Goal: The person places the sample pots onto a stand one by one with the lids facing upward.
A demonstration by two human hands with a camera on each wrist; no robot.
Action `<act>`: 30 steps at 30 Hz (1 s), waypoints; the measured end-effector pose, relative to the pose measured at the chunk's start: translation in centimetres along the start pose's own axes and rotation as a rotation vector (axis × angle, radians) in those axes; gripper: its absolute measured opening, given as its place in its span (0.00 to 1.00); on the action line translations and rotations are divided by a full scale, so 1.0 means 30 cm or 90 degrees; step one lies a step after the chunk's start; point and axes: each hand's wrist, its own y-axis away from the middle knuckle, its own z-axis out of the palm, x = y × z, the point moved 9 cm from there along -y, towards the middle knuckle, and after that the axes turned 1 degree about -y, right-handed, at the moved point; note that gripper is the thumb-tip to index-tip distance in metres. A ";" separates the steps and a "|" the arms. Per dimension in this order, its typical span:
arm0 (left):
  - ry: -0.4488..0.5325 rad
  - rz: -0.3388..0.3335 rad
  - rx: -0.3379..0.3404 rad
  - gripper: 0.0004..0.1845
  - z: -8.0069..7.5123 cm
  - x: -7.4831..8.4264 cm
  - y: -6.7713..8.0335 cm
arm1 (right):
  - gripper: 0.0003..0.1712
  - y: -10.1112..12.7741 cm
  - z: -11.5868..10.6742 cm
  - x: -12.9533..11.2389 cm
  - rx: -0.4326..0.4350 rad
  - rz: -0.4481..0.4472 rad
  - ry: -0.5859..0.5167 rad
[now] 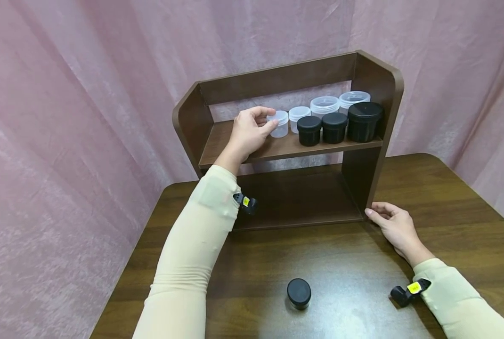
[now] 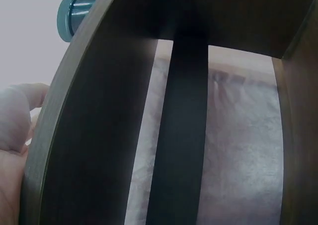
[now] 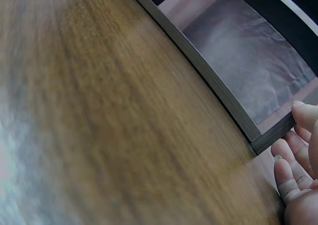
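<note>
On the upper board of a brown wooden shelf [image 1: 273, 149], my left hand [image 1: 252, 127] pinches a small clear plastic jar [image 1: 280, 127] between thumb and fingers. Part of the left hand [image 2: 15, 130] shows behind the board's edge in the left wrist view, where the pinched jar is hidden. Down at the shelf's lower right front corner is my right hand [image 1: 395, 228]. Its thumb [image 3: 305, 113] lies on the side panel [image 3: 278, 133] and its curled fingers are on the other side, gripping the edge.
Right of the pinched jar stand a small clear jar [image 1: 298, 120], two larger clear jars behind, two small black jars [image 1: 309, 132] and a bigger black jar [image 1: 364, 123]. A black-lidded jar [image 1: 298, 293] stands on the wooden table [image 1: 252, 301]. Pink curtains [image 1: 108, 117] hang behind.
</note>
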 end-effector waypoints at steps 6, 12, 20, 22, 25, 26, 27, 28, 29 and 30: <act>-0.017 0.009 -0.006 0.14 0.019 0.013 -0.006 | 0.27 -0.004 -0.017 0.004 0.001 0.004 0.011; -0.047 0.029 0.000 0.14 0.037 0.034 -0.002 | 0.28 -0.001 -0.033 0.019 -0.004 0.017 0.029; -0.050 0.021 0.006 0.15 0.044 0.036 0.001 | 0.28 0.003 -0.038 0.020 -0.007 0.017 0.025; -0.055 0.017 0.004 0.15 0.046 0.035 0.000 | 0.29 0.003 -0.041 0.018 -0.006 0.015 0.024; -0.064 0.011 0.003 0.15 0.049 0.032 -0.003 | 0.29 0.003 -0.043 0.016 -0.007 0.015 0.028; -0.067 0.010 0.003 0.16 0.050 0.030 -0.004 | 0.29 0.003 -0.043 0.017 -0.008 0.016 0.028; -0.070 0.011 0.004 0.16 0.050 0.029 -0.004 | 0.29 0.004 -0.043 0.017 -0.009 0.016 0.029; -0.073 0.011 0.005 0.16 0.050 0.028 -0.004 | 0.29 0.004 -0.042 0.017 -0.009 0.016 0.030; -0.075 0.012 0.006 0.16 0.051 0.028 -0.004 | 0.29 0.005 -0.042 0.017 -0.010 0.017 0.031; -0.076 0.012 0.006 0.16 0.051 0.027 -0.003 | 0.29 0.005 -0.041 0.018 -0.010 0.018 0.033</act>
